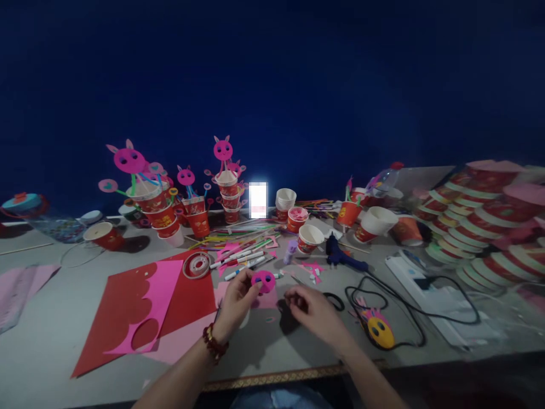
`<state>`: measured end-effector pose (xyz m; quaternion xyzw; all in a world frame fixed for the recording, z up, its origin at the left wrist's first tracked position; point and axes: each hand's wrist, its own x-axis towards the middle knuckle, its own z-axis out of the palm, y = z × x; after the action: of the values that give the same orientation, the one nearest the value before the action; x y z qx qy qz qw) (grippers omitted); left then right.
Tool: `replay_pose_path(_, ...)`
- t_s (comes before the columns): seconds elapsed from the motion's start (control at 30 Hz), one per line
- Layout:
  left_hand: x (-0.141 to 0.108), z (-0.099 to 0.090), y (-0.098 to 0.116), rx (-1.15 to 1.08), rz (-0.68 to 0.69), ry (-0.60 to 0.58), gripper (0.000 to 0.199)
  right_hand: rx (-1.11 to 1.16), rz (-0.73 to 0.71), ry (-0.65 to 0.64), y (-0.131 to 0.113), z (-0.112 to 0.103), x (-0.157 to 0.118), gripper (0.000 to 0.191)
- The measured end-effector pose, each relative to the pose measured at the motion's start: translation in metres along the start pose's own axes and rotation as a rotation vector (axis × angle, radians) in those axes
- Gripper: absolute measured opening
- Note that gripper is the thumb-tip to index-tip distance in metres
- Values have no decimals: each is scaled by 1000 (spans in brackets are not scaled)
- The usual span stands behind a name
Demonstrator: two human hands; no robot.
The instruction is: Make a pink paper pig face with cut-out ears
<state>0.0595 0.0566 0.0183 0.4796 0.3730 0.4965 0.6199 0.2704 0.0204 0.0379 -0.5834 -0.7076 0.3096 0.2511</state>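
Note:
My left hand (235, 301), with a beaded bracelet on its wrist, pinches a pink paper disc (267, 287) by its left edge. Two dark googly eyes are stuck on the disc, which is held above a light pink paper sheet (267, 301). To its right, apart from the disc, my right hand (310, 311) hovers over the table with curled fingers pressed together. Whatever may be between those fingertips is too small to make out. A black ring (335, 301) lies beside the right hand. Several markers (244, 262) are spread just beyond the disc.
Red card (93, 324) and cut pink paper (168, 284) lie left, near a tape roll (197, 265). Paper cups with pink faces (130, 161) stand behind. At right are a glue gun (343, 258), its looping cord, a yellow face (380, 332) and stacked cups (464, 210).

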Motion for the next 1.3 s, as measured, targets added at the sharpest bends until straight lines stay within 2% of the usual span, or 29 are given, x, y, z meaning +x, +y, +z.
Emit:
replay_pose_path(0.1, -4, 1, 2, 111, 127, -45, 19, 283, -2, 134, -4, -10, 4, 9)
replay_pose_path(0.23, -9, 0, 9, 356, 462, -109, 3, 627, -4, 250, -18, -12, 6, 6)
replay_pose_path(0.4, -10, -5, 18, 623, 809, -206, 26, 810, -155, 303, -29, -6, 4, 3)
replay_pose_path(0.53, -12, -7, 21, 780, 970, -225, 29, 830, -322, 321, -31, -4, 4, 8)
replay_pose_path(0.73, -13, -5, 24, 872, 1000, -228, 24, 764, -387, 260, -28, -6, 1, 13)
replay_pose_path(1.1, -12, -6, 19, 850, 960, -197, 25, 699, -423, 222, -27, -7, 1, 19)
replay_pose_path(1.3, -12, -5, 20, 792, 939, -186, 27, 646, -408, 214, -27, -8, 2, 14)
